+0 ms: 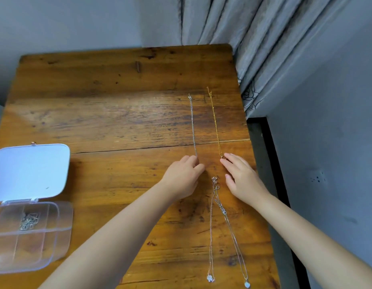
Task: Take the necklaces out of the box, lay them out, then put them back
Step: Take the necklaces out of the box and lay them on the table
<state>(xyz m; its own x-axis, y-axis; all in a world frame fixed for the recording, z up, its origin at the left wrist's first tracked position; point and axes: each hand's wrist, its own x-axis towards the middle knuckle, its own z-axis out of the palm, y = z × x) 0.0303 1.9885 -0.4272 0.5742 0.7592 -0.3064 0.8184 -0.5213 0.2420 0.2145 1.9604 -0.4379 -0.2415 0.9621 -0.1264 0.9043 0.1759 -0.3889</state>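
- Both bare forearms reached forward over the wooden table [118, 113], palms down.
- The left hand [184, 177] had its fingers curled at the near end of the silver necklace [192, 126]; whether it pinched the chain or only touched it could not be told, since the fingers covered that end.
- The right hand [241, 178] lay flatter, fingers loosely spread, its fingertips touching the near end of the gold necklace [215, 124], just right of the silver one; no grasp was visible.
- Both chains ran straight away from the hands toward the table's far edge, side by side but apart.
- Nearer than the hands, a rose-toned necklace [210, 230] and a thin silver pendant necklace [233, 236] lay stretched out, their upper ends overlapping between the wrists.
- The clear box [62, 236] sat at the table's left edge, partly cut off, its white lid [30, 172] open.
- One compartment held a tangled chain [28, 221], blurred through the plastic.
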